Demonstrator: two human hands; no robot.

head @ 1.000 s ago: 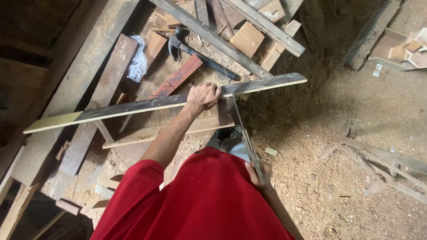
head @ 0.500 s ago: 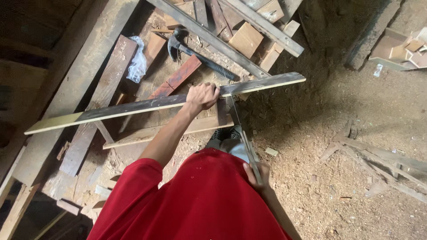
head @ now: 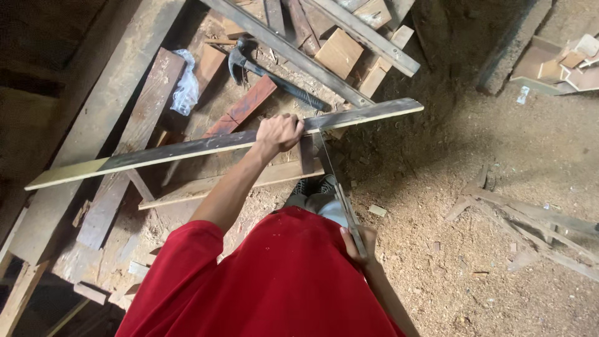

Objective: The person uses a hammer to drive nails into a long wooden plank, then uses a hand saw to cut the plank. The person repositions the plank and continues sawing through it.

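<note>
My left hand [head: 279, 133] grips a long, thin, weathered wooden plank [head: 187, 148] held level in front of me, pale at its left end. My right hand [head: 360, 244], low beside my red shirt, holds the long arm of a metal carpenter's square [head: 331, 178]. The square's short arm lies against the plank just right of my left hand. My shoes [head: 315, 185] show below the plank, on sawdust.
A claw hammer [head: 274, 73] lies on the pile of boards and wood offcuts [head: 340, 53] ahead. A crumpled plastic bag [head: 185, 90] rests on a wide board at left. Sawdust covers the ground at right, with thin wood scraps [head: 524, 218] lying there.
The view has shifted very slightly. Both hands, the plank and the square stay in place.
</note>
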